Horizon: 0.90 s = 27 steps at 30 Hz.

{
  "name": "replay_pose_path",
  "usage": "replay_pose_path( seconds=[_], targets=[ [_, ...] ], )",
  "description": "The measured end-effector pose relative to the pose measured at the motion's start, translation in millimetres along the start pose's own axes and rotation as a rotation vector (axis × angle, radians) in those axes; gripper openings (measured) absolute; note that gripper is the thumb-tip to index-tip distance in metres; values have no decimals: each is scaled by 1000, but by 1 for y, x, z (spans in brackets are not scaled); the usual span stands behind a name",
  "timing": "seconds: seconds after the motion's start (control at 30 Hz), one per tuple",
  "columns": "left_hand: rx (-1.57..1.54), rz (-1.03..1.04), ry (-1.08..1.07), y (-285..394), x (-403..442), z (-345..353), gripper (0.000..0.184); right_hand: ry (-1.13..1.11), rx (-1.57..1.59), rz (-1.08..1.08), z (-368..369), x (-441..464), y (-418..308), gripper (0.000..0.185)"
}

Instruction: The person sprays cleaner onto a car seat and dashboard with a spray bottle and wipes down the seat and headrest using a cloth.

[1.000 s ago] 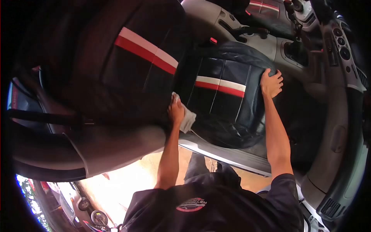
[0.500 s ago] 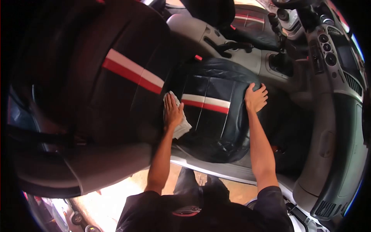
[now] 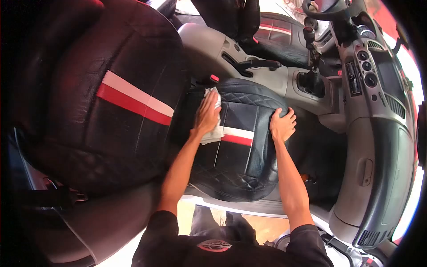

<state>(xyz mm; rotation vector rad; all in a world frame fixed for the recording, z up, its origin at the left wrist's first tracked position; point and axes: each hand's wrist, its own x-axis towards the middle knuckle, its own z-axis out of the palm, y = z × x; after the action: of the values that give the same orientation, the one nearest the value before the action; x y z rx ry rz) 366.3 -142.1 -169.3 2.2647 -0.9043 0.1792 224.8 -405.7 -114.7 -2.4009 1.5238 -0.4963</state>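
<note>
My left hand (image 3: 207, 116) lies on a white cloth (image 3: 213, 135), fingers stretched and together, holding it against the rear part of the black seat cushion (image 3: 238, 159). Some of the cloth sticks out beyond the fingertips and below the palm. The cushion has quilted edges and a white and red stripe. At its front edge rests my right hand (image 3: 283, 126), with fingers apart and curving over the rim; nothing is in it. Behind the cushion rises the black seat backrest (image 3: 129, 147), which carries a matching stripe.
A red seat-belt buckle (image 3: 214, 78) sits beside the cushion's far side. Beyond it are the handbrake (image 3: 262, 63), the gear lever (image 3: 309, 75) and the other front seat (image 3: 280, 42). The dashboard (image 3: 378, 178) stands to the right. A door sill (image 3: 262, 207) runs along the near side.
My left hand and the cloth have slid across the cushion, away from me toward the buckle. My right hand stays on the front edge. The whole view has shifted slightly.
</note>
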Motion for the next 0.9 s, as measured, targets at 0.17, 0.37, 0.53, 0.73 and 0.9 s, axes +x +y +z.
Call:
replay_pose_path(
  seconds=[0.17, 0.37, 0.53, 0.73, 0.9],
  targets=[
    [118, -406, 158, -62, 28, 8, 57, 16, -20, -6, 0, 4, 0, 63],
    [-106, -92, 21, 27, -8, 26, 68, 3, -15, 0, 1, 1, 1, 63],
    [44, -257, 0, 22, -27, 5, 62, 10, -23, 2, 3, 1, 2, 63],
    [-127, -535, 98, 64, -1, 18, 55, 8, -26, -1, 1, 0, 1, 63],
    [-66, 151, -251, 161, -54, 22, 76, -2, -8, 12, -3, 0, -2, 64]
  ],
)
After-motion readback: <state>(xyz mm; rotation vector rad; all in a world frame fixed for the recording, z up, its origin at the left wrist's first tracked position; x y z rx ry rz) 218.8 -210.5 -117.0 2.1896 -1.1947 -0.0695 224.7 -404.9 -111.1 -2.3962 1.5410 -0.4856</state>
